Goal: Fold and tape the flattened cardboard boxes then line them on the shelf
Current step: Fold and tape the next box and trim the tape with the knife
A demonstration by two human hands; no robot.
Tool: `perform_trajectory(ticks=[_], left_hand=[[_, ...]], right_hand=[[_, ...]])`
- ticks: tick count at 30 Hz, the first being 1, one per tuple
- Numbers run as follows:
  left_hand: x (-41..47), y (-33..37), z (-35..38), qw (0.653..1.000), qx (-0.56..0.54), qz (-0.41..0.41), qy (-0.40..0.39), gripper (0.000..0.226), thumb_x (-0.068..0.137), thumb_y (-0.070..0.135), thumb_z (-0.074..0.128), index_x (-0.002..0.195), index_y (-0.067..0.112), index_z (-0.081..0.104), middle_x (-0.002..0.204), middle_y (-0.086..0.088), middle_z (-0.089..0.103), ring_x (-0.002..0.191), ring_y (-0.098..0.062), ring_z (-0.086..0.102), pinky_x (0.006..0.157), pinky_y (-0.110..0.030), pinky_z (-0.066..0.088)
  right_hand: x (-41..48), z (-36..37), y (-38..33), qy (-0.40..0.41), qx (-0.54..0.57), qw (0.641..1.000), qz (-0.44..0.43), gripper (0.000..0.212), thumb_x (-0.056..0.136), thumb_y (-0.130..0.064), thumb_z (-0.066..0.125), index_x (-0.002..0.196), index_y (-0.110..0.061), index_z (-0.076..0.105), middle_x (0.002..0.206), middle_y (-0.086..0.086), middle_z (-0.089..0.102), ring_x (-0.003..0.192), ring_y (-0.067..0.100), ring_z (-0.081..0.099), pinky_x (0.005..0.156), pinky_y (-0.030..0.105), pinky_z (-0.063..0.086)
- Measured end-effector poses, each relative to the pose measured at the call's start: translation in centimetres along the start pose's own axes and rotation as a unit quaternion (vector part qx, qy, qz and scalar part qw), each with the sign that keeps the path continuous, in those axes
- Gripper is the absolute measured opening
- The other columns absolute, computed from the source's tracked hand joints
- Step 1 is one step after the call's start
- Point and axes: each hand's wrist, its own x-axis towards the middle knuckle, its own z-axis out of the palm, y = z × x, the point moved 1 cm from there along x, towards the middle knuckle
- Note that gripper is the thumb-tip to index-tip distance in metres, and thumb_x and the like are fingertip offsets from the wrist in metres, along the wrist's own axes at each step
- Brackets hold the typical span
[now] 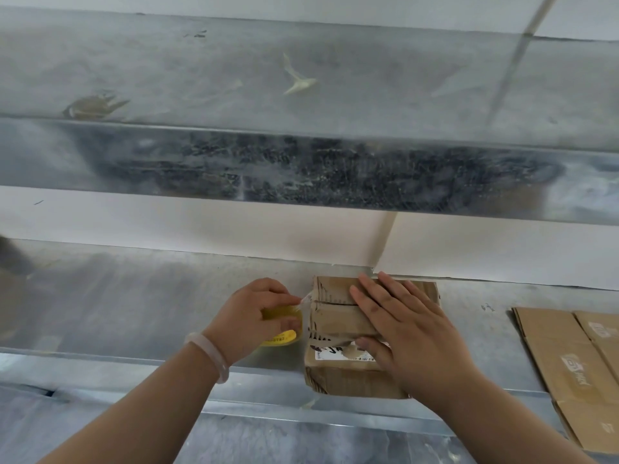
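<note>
Right hand (412, 333) flat on box (335, 380) at shelf (100, 296) front edge; left hand (254, 316) grips tape roll (281, 339) beside box's left edge.

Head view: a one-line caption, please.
Right hand presses the box flaps flat on the shelf; left hand grips a tape roll beside it.

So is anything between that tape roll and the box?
Nothing between them: the left hand holds the yellow tape roll right beside the cardboard box, tape reaching its edge. Further along, the right hand lies across the flap seam.
</note>
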Motion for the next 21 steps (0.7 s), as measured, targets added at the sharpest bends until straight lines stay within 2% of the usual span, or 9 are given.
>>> perform_trajectory(ticks=[5, 8, 10, 12, 14, 15, 17, 19, 21], left_hand=[[0.5, 1.5, 1.4, 0.996, -0.068, -0.023, 0.044, 0.028, 0.071, 0.016, 0.081, 0.069, 0.04, 0.068, 0.088, 0.014, 0.063, 0.084, -0.001, 0.06, 0.074, -0.009, 0.047], [0.8, 2.0, 1.7, 0.995, -0.078, -0.021, 0.06, 0.022, 0.071, 0.008, 0.081, 0.066, 0.028, 0.071, 0.085, 0.01, 0.064, 0.079, -0.002, 0.062, 0.068, -0.009, 0.047], [0.7, 2.4, 1.8, 0.995, -0.071, -0.031, 0.061, 0.019, 0.073, 0.007, 0.079, 0.069, 0.024, 0.072, 0.085, 0.01, 0.064, 0.078, -0.002, 0.061, 0.067, -0.01, 0.048], [0.4, 2.5, 1.9, 0.996, -0.054, -0.037, 0.063, 0.023, 0.075, 0.004, 0.076, 0.068, 0.026, 0.072, 0.086, 0.011, 0.063, 0.079, 0.002, 0.06, 0.067, -0.008, 0.047], [0.2, 2.2, 2.0, 0.996, -0.034, -0.036, 0.071, 0.034, 0.077, 0.002, 0.075, 0.065, 0.034, 0.067, 0.087, 0.015, 0.063, 0.081, 0.002, 0.06, 0.069, -0.008, 0.047], [0.1, 2.0, 1.9, 0.996, -0.024, -0.036, 0.074, 0.038, 0.077, 0.003, 0.075, 0.066, 0.037, 0.066, 0.087, 0.015, 0.064, 0.082, 0.001, 0.061, 0.07, -0.011, 0.048], [-0.2, 1.9, 1.9, 0.996, -0.007, -0.04, 0.076, 0.039, 0.078, 0.005, 0.074, 0.067, 0.04, 0.064, 0.097, 0.021, 0.06, 0.084, 0.001, 0.06, 0.071, -0.012, 0.048], [-0.6, 2.4, 1.9, 0.995, -0.003, -0.052, 0.082, 0.04, 0.078, 0.005, 0.074, 0.068, 0.042, 0.063, 0.101, 0.027, 0.057, 0.084, 0.001, 0.06, 0.071, -0.014, 0.049], [-1.0, 3.0, 2.0, 0.994, -0.005, -0.061, 0.089, 0.041, 0.078, 0.005, 0.074, 0.068, 0.043, 0.062, 0.097, 0.022, 0.06, 0.082, -0.003, 0.061, 0.073, -0.019, 0.051]], right_hand=[[-0.1, 0.3, 0.2, -0.01, 0.007, 1.0, -0.01, 0.065, 0.09, -0.057, 0.042, 0.145, -0.023, 0.043, 0.151, -0.002, 0.043, 0.14, 0.02, 0.04, 0.111, 0.042, 0.029], [0.0, 0.0, 0.9, -0.004, 0.03, 0.999, -0.022, 0.064, 0.094, -0.057, 0.041, 0.147, -0.021, 0.041, 0.153, -0.002, 0.041, 0.141, 0.017, 0.037, 0.113, 0.043, 0.033], [-0.5, -0.9, 1.4, 0.055, 0.105, 0.993, -0.015, 0.058, 0.1, -0.051, 0.034, 0.147, -0.018, 0.042, 0.152, -0.002, 0.041, 0.141, 0.013, 0.036, 0.117, 0.039, 0.029], [-1.9, -1.8, 2.4, 0.171, 0.215, 0.959, 0.078, 0.047, 0.102, -0.037, 0.034, 0.138, -0.013, 0.051, 0.142, -0.002, 0.049, 0.134, 0.011, 0.04, 0.116, 0.03, 0.028], [-3.8, -1.7, 4.1, 0.249, 0.286, 0.888, 0.26, 0.034, 0.099, -0.026, 0.037, 0.127, -0.019, 0.055, 0.125, -0.005, 0.052, 0.121, 0.011, 0.046, 0.106, 0.024, 0.034], [-4.6, -0.8, 5.4, 0.222, 0.304, 0.859, 0.348, 0.031, 0.099, -0.022, 0.038, 0.125, -0.023, 0.055, 0.121, -0.006, 0.052, 0.117, 0.013, 0.047, 0.103, 0.025, 0.036], [-5.6, 1.6, 7.6, 0.033, 0.289, 0.837, 0.463, 0.034, 0.099, -0.016, 0.041, 0.129, -0.024, 0.054, 0.129, -0.001, 0.052, 0.122, 0.019, 0.047, 0.105, 0.033, 0.038], [-5.8, 3.6, 8.4, -0.151, 0.245, 0.844, 0.453, 0.038, 0.099, -0.021, 0.044, 0.136, -0.024, 0.049, 0.138, 0.003, 0.048, 0.126, 0.022, 0.044, 0.108, 0.038, 0.038], [-5.6, 4.8, 8.3, -0.22, 0.208, 0.859, 0.414, 0.039, 0.098, -0.033, 0.048, 0.136, -0.025, 0.046, 0.131, 0.001, 0.048, 0.118, 0.019, 0.047, 0.103, 0.036, 0.041]])
